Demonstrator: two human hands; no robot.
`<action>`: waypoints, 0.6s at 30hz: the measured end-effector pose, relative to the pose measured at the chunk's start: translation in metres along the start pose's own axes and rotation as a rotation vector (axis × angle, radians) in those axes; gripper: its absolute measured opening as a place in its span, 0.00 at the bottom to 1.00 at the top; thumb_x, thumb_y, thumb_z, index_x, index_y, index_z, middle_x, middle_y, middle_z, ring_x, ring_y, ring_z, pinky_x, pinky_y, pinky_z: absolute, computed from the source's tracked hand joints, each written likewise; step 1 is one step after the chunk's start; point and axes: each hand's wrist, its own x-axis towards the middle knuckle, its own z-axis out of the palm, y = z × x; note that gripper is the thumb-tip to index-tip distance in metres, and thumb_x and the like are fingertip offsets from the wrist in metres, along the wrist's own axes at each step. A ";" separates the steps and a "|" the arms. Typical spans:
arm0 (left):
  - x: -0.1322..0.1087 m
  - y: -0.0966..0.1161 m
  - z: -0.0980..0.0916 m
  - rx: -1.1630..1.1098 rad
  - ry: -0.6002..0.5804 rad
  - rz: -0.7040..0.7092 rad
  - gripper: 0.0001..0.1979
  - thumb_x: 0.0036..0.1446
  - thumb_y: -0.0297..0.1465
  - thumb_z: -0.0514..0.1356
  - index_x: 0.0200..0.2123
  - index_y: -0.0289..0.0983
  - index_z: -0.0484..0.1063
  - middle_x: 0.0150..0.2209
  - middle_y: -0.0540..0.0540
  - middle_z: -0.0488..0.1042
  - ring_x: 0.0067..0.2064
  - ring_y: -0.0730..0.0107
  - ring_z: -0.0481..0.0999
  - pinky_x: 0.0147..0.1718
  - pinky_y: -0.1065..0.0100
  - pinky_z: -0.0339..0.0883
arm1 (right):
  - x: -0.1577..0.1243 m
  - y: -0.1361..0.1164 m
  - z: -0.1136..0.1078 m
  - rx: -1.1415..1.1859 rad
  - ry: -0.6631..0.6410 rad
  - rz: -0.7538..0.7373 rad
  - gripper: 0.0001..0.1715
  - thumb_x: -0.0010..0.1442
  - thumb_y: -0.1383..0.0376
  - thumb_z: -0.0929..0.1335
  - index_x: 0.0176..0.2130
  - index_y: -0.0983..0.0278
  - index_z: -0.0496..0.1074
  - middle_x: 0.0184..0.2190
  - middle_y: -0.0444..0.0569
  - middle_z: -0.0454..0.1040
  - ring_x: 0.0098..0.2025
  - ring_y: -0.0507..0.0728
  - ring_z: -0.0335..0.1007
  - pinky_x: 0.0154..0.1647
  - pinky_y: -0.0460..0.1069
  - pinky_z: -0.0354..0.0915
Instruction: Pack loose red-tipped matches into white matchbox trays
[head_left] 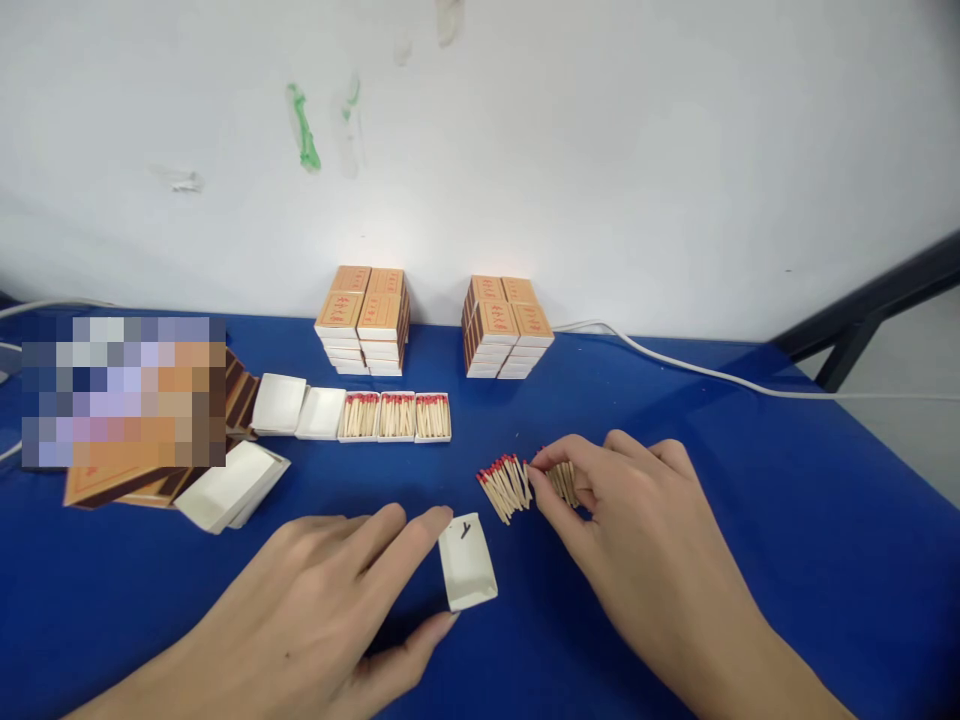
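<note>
My left hand (341,595) grips an empty white matchbox tray (470,572) by its ends, index finger at the far one and thumb at the near one. A small dark mark shows inside the tray. Just beyond it, a loose row of red-tipped matches (504,487) lies on the blue table (675,400). My right hand (626,530) is over the right end of this row, thumb and index fingertip pinched at a match there. More matches (562,482) lie in shadow beneath my right fingers, partly hidden.
Three trays filled with matches (396,417) stand in a line, with empty trays (321,413) to their left. Two stacks of orange matchboxes, a left stack (362,320) and a right stack (508,325), stand near the wall. More trays (232,487) and box covers (124,485) lie left. A white cable (679,365) runs behind.
</note>
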 end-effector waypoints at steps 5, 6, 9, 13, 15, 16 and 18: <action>0.000 0.000 -0.001 0.000 -0.017 0.001 0.21 0.83 0.41 0.50 0.67 0.36 0.69 0.45 0.42 0.87 0.35 0.57 0.90 0.25 0.58 0.78 | 0.000 0.002 -0.002 0.045 -0.081 0.012 0.10 0.75 0.68 0.71 0.40 0.57 0.80 0.29 0.42 0.81 0.35 0.61 0.73 0.44 0.58 0.53; 0.000 -0.001 -0.001 -0.010 -0.022 -0.003 0.20 0.83 0.40 0.51 0.67 0.36 0.69 0.44 0.43 0.87 0.35 0.57 0.90 0.25 0.57 0.79 | 0.000 0.001 -0.003 0.063 -0.103 0.008 0.11 0.76 0.68 0.69 0.40 0.57 0.80 0.30 0.42 0.81 0.36 0.61 0.74 0.44 0.58 0.54; -0.001 -0.001 0.000 -0.025 -0.028 -0.009 0.20 0.82 0.40 0.52 0.66 0.36 0.70 0.43 0.43 0.86 0.34 0.57 0.90 0.25 0.56 0.79 | 0.000 0.001 -0.005 0.063 -0.106 -0.006 0.10 0.76 0.68 0.68 0.43 0.56 0.80 0.31 0.42 0.82 0.36 0.61 0.74 0.44 0.58 0.54; -0.004 -0.001 0.001 -0.016 -0.025 -0.012 0.21 0.81 0.40 0.54 0.68 0.36 0.70 0.45 0.42 0.87 0.36 0.55 0.90 0.27 0.55 0.81 | -0.001 0.006 -0.007 -0.059 -0.015 -0.013 0.09 0.73 0.68 0.69 0.41 0.57 0.78 0.28 0.43 0.80 0.33 0.61 0.74 0.43 0.59 0.54; -0.005 -0.001 0.001 -0.014 -0.028 -0.016 0.22 0.81 0.40 0.54 0.68 0.36 0.70 0.47 0.41 0.87 0.38 0.54 0.91 0.30 0.54 0.83 | -0.003 0.010 -0.006 -0.116 -0.010 -0.047 0.09 0.73 0.69 0.69 0.39 0.57 0.76 0.29 0.43 0.81 0.33 0.62 0.74 0.42 0.59 0.53; -0.005 -0.001 0.002 -0.014 -0.030 -0.016 0.22 0.81 0.40 0.54 0.68 0.36 0.69 0.47 0.41 0.87 0.38 0.54 0.91 0.30 0.54 0.83 | -0.004 0.011 -0.006 -0.137 -0.015 -0.061 0.10 0.73 0.69 0.68 0.39 0.57 0.76 0.30 0.43 0.82 0.33 0.63 0.74 0.42 0.59 0.52; -0.006 -0.001 0.001 -0.012 -0.028 -0.010 0.22 0.81 0.40 0.54 0.69 0.36 0.69 0.46 0.41 0.87 0.37 0.53 0.90 0.30 0.54 0.83 | -0.005 0.012 -0.006 -0.165 -0.025 -0.068 0.10 0.74 0.69 0.68 0.38 0.58 0.75 0.30 0.44 0.82 0.34 0.64 0.75 0.42 0.59 0.52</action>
